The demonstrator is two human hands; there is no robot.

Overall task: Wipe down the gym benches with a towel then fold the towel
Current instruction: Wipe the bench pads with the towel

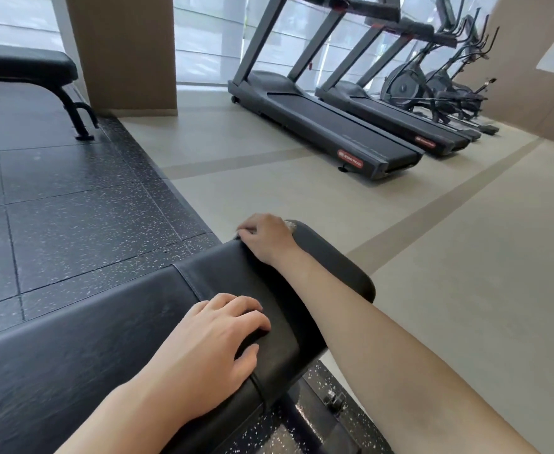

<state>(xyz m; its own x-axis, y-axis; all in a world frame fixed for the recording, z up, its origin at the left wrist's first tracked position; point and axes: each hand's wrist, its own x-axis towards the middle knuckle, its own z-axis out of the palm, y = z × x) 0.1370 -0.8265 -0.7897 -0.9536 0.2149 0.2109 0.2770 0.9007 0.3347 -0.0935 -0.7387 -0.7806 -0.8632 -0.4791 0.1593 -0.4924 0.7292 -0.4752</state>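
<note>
Benches: two in view. The near bench point(138, 339), black padded, runs across the lower frame with a seat pad point(331, 257) at its far end; a second bench point(23, 68) stands well apart at upper left on the black speckled mat point(72, 208).
Hands: two, both bare, both on the near bench.
Left hand point(216, 339): palm down on the backrest pad near its right edge; fingers slightly spread and lightly bent, tips touching the upholstery, gripping nothing.
Right hand point(265, 239): arm stretched forward over the pad junction; fingers curled downward and close together, pressing on the towel point(291, 225) at the far end of the bench.
Towel: one, pale; only a small scrap shows past the knuckles, lying on the seat pad's far end. Its size and fold cannot be judged.
Treadmills: two, the nearer treadmill point(328, 126) and a second treadmill point(400, 116), parallel on the beige floor point(465, 257) by the window.
Other machines: two elliptical-type trainers point(432, 86) beyond the treadmills; detail is too small to confirm.
Pillar: one brown pillar point(121, 50) beside the second bench.
Cut off: the second bench by the left edge; treadmill consoles by the top edge; both forearms by the bottom edge.
Hidden: the near bench frame, apart from a knob point(334, 399) under the pad.
</note>
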